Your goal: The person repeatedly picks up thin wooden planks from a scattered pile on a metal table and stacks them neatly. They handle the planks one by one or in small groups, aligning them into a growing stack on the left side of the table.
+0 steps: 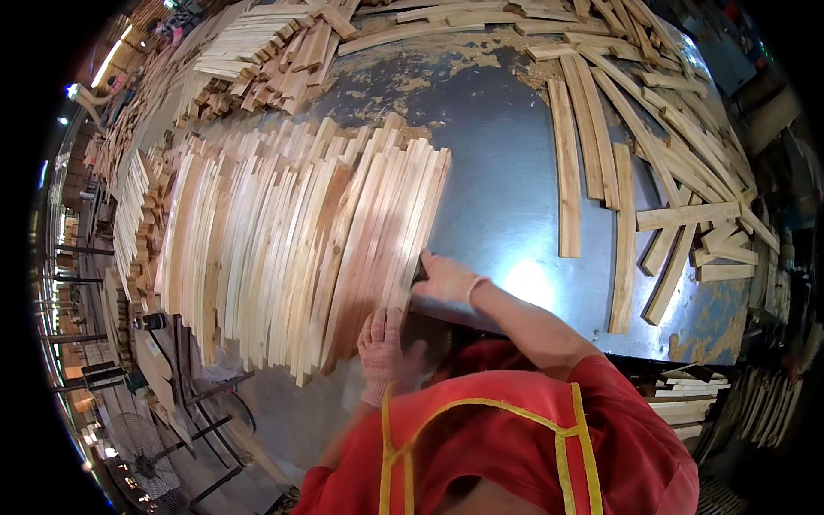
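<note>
A long row of pale wooden strips (330, 232) stands packed side by side on a metal table (506, 180), their near ends uneven. My left hand (380, 350), in a light knitted glove, rests at the near ends of the strips toward the row's right side. Its fingers are stretched out, and the thumb is blurred. My right hand (446, 280), also gloved, touches the outer right side of the row close to its near end. Its fingers extend toward the wood with nothing visible in them; a dark shadow partly hides the fingertips.
Loose wooden strips (678, 163) lie criss-crossed over the table's right side. More stacked pieces (257, 51) sit at the far left, with sawdust (446, 60) scattered across the back. A fan (142, 459) stands at the lower left. Cut wood (687, 399) is piled below the table's right edge.
</note>
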A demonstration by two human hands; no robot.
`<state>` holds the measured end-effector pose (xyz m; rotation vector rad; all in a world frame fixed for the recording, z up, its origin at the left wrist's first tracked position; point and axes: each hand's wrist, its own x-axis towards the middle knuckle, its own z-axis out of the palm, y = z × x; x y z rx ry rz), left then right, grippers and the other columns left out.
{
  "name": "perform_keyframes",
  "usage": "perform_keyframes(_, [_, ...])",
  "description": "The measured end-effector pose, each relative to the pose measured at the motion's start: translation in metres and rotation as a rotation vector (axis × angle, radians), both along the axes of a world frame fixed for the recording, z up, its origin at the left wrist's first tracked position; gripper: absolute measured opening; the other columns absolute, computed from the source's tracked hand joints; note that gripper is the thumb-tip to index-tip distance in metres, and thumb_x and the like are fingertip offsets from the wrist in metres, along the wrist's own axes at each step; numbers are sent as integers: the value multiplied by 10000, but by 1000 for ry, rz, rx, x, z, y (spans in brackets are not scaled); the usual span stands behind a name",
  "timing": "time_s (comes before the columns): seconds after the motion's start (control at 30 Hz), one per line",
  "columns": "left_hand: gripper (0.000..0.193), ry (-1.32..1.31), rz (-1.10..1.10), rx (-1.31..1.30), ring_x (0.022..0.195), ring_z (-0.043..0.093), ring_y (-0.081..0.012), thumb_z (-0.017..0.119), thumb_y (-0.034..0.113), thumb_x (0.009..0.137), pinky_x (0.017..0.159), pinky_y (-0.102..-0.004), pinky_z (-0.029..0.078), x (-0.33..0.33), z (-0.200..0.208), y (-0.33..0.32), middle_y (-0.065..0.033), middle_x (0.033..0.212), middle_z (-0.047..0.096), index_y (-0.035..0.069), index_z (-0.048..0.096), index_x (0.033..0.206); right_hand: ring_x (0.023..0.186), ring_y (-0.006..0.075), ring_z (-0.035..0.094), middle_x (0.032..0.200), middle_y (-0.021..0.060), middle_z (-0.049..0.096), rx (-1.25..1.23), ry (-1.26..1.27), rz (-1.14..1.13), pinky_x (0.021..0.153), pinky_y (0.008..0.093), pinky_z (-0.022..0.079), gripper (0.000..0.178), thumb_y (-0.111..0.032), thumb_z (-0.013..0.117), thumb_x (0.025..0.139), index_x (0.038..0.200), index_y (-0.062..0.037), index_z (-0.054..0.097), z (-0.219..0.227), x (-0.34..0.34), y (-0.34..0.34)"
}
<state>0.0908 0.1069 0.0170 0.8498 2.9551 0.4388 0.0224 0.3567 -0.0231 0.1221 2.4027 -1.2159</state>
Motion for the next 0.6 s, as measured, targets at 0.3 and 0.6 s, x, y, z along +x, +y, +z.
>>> perform_keyframes(0.3, [905, -155, -124, 49, 1455, 441, -398, 867, 351, 776, 1176, -530, 389, -14, 0, 1, -169, 1584, 457, 108, 476, 1555, 1090, 433, 678, 1162, 243, 705, 833, -26, -1005, 972, 508, 537, 452, -275, 754, 834, 1183, -11, 642, -13, 80, 184])
perform_keyframes(0.6, [822, -231, -416, 153, 1431, 469, -392, 839, 400, 808, 1173, -510, 405, -40, 0, 68, -194, 1543, 485, 32, 519, 1469, 1109, 360, 690, 1222, 157, 720, -99, 309, -1157, 921, 477, 550, 802, -310, 814, 862, 1514, 40, 503, -38, 202, 187])
